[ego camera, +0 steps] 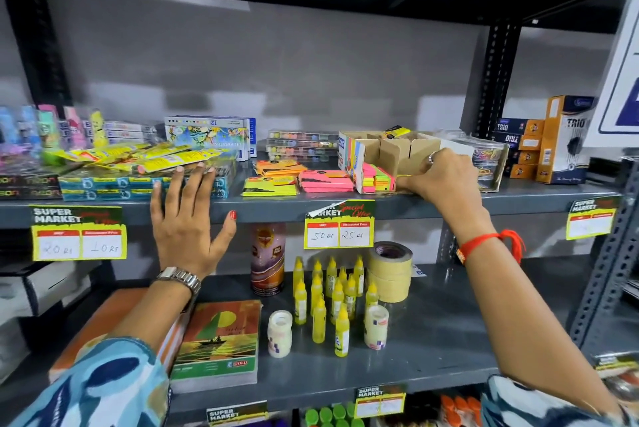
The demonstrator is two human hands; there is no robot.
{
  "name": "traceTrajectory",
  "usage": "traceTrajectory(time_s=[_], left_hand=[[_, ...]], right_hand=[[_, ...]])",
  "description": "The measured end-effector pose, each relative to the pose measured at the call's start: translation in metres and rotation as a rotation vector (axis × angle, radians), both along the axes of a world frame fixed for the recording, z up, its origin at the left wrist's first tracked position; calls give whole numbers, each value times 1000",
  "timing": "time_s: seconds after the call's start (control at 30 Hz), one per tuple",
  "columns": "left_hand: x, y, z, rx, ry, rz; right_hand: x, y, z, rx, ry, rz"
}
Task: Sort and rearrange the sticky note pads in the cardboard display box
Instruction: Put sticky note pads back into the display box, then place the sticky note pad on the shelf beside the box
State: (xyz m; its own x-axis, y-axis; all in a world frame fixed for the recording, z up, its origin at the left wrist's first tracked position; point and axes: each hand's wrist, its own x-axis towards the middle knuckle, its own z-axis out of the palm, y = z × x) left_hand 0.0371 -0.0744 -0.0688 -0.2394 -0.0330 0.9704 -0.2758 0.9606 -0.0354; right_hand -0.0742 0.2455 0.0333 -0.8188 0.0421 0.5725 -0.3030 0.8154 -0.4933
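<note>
My left hand (188,219) hovers spread flat over the shelf edge (269,209), holding nothing. My right hand (446,176) reaches into the cardboard display box (390,150) on the upper shelf; I cannot tell what its fingers grip. The box runs lengthwise left to right, open front facing me. Neon sticky note pads (378,177) stand at its left end; pink pads (326,181) lie just beside it.

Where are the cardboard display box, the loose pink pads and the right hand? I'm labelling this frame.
cardboard display box (390,150): head view, on a brown divider.
loose pink pads (326,181): head view, top pad's face.
right hand (446,174): head view, back of hand.
</note>
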Motion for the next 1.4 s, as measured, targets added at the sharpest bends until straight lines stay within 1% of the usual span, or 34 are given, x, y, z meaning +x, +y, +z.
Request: traceTrajectory(time_s=[0.17, 0.23, 0.33, 0.43, 0.5, 0.63, 0.83, 1.0, 1.2, 1.3, 1.4], left_hand=[[1, -1, 0, -8, -9, 19], [0, 0, 1, -8, -1, 20], [0, -1, 0, -5, 13, 5], [0, -2, 0, -13, 9, 5], [0, -1, 0, -4, 1, 0], [2, -2, 1, 3, -7, -12], [0, -5, 0, -6, 5, -39], [-4, -6, -3, -17, 46, -39], [-4, -6, -3, -20, 58, -35], [-4, -6, -3, -17, 59, -29], [-4, -6, -3, -18, 58, -20]], right_hand=[[34, -1, 22, -93, 207, -91], [61, -9, 38, -135, 294, -45], [90, -39, 49, -160, 364, 130], [99, -81, 40, -79, 282, 281], [98, -108, 29, 10, 204, 329], [96, -152, 10, 96, 118, 379], [86, -183, -2, 301, -9, 319], [77, -193, 1, 406, -37, 290], [73, -204, 3, 461, -192, 323], [76, -201, 8, 426, -188, 351], [85, -189, 9, 327, -140, 374]])
